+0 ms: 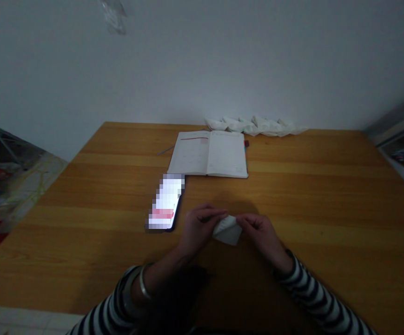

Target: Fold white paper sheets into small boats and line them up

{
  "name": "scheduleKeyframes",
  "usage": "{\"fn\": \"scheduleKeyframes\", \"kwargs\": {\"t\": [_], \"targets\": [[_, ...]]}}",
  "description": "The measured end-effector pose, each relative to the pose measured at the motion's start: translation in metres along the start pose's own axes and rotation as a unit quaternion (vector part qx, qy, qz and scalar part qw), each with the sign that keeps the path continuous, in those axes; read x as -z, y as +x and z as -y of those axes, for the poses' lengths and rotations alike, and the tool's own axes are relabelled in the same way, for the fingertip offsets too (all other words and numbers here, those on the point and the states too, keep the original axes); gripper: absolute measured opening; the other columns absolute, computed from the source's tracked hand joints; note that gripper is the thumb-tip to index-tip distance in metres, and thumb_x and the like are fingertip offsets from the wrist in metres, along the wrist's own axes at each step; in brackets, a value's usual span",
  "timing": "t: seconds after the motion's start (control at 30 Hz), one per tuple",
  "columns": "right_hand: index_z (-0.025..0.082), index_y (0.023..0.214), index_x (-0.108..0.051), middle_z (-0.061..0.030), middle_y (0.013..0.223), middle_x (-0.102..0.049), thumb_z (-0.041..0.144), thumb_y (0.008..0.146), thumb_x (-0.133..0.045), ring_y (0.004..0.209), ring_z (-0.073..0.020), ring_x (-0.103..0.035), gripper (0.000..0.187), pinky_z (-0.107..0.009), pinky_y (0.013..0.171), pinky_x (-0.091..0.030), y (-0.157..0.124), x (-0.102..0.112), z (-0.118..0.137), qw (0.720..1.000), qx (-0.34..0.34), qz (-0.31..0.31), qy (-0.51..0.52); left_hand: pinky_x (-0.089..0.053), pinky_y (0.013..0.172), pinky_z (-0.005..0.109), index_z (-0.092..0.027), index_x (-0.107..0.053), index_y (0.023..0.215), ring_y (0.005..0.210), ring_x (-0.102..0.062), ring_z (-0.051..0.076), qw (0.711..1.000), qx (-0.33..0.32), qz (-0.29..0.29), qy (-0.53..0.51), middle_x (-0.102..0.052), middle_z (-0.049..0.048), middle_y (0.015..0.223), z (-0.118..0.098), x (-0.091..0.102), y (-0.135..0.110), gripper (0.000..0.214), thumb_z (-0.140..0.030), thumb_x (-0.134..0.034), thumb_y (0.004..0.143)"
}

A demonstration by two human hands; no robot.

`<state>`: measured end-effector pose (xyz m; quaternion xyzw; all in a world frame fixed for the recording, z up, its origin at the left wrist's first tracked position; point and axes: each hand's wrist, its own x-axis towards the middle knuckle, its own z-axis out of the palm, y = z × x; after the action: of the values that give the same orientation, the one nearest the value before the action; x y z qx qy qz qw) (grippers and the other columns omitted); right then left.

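Observation:
A small folded piece of white paper (228, 231) is held just above the wooden table (313, 204), near its front middle. My left hand (202, 228) pinches its upper left corner between thumb and fingers. On the other side, my right hand (259, 232) is closed on the upper right corner. The paper's lower part hangs free between the two hands. Left of my left hand lies a phone (166, 202) with a lit, blurred-out screen. Beyond the hands an open notebook (227, 153) lies flat, its pages facing up.
A row of folded white paper pieces (254, 125) lies along the table's back edge, against the wall (202, 60). A ribbon (166, 150) sticks out left of the notebook. Clear plastic (114, 16) is on the wall, and clutter (6, 172) lies left of the table.

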<state>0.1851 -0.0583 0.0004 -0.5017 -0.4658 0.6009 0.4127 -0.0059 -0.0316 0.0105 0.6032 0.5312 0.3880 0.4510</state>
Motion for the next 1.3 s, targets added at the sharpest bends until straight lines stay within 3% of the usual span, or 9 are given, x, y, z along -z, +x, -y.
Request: {"fn": "scheduleKeyframes", "kwargs": {"t": [0.1,0.4,0.67,0.8,0.97,1.07,1.17,1.3], "targets": [[0.018,0.078,-0.078,-0.0014,0.07,-0.074,0.051,0.088,-0.065,0.062,-0.0163,-0.066,0.037,-0.026,0.059,-0.05,0.0,0.0,-0.002,1.0,0.007,-0.006,-0.028,-0.048,0.063,0.025,-0.023,-0.083,0.087,0.071,-0.065,0.016,1.0,-0.014,0.004,0.005,-0.072,0.0038,0.08,0.0,-0.001,-0.001,0.011,-0.025,-0.073,0.081],[0.022,0.089,-0.079,-0.0038,0.082,-0.078,0.045,0.091,-0.062,0.076,-0.0211,-0.071,0.029,-0.03,0.069,-0.054,-0.002,0.001,-0.008,0.995,0.049,-0.039,-0.076,-0.046,0.057,0.025,-0.02,-0.082,0.089,0.069,-0.064,0.017,0.998,0.025,0.054,-0.019,-0.072,0.0055,0.077,0.009,0.002,0.003,0.017,-0.033,-0.076,0.08],[0.019,0.086,-0.078,-0.0036,0.076,-0.077,0.038,0.093,-0.06,0.065,-0.0179,-0.067,0.027,-0.026,0.06,-0.049,-0.004,0.001,-0.008,0.976,0.09,-0.077,-0.183,-0.045,0.058,0.023,-0.021,-0.082,0.092,0.067,-0.063,0.015,0.988,-0.06,0.099,0.099,-0.071,0.005,0.078,0.006,0.007,0.001,0.016,-0.03,-0.07,0.087],[0.019,0.084,-0.077,-0.0041,0.078,-0.077,0.037,0.093,-0.058,0.068,-0.0181,-0.069,0.027,-0.026,0.063,-0.05,-0.004,0.002,-0.006,0.974,0.097,-0.092,-0.185,-0.044,0.058,0.022,-0.021,-0.081,0.097,0.067,-0.063,0.015,0.98,-0.076,0.146,0.112,-0.07,0.0045,0.078,0.007,0.005,0.0,0.019,-0.032,-0.069,0.088],[0.021,0.084,-0.077,-0.0054,0.082,-0.078,0.039,0.092,-0.06,0.072,-0.0192,-0.07,0.027,-0.028,0.065,-0.052,-0.003,0.002,-0.007,0.977,0.099,-0.107,-0.156,-0.041,0.054,0.023,-0.02,-0.082,0.091,0.062,-0.061,0.014,0.982,-0.039,0.171,0.076,-0.069,0.0036,0.071,0.012,0.0,0.002,0.016,-0.031,-0.071,0.086],[0.021,0.092,-0.077,-0.0053,0.081,-0.077,0.042,0.09,-0.063,0.071,-0.019,-0.069,0.025,-0.028,0.065,-0.053,-0.001,0.001,-0.008,0.984,0.084,-0.108,-0.11,-0.043,0.056,0.023,-0.019,-0.082,0.086,0.064,-0.062,0.015,0.987,-0.014,0.156,0.039,-0.071,0.0047,0.073,0.013,-0.003,0.002,0.014,-0.029,-0.072,0.084],[0.02,0.106,-0.073,-0.0022,0.075,-0.074,0.044,0.082,-0.071,0.063,-0.0169,-0.065,0.034,-0.026,0.058,-0.05,0.001,0.001,-0.007,0.997,0.029,-0.069,-0.033,-0.045,0.058,0.024,-0.017,-0.081,0.084,0.067,-0.064,0.016,0.995,-0.012,0.1,0.014,-0.072,0.0063,0.076,0.01,-0.006,0.0,0.015,-0.029,-0.071,0.084],[0.016,0.081,-0.073,-0.003,0.073,-0.07,0.048,0.078,-0.074,0.062,-0.0161,-0.061,0.033,-0.026,0.058,-0.048,0.003,0.0,-0.007,0.998,-0.002,-0.052,-0.019,-0.046,0.058,0.024,-0.016,-0.08,0.083,0.066,-0.062,0.015,0.998,-0.048,0.035,0.014,-0.07,0.0052,0.072,0.003,-0.009,-0.003,0.014,-0.026,-0.071,0.084]]}}
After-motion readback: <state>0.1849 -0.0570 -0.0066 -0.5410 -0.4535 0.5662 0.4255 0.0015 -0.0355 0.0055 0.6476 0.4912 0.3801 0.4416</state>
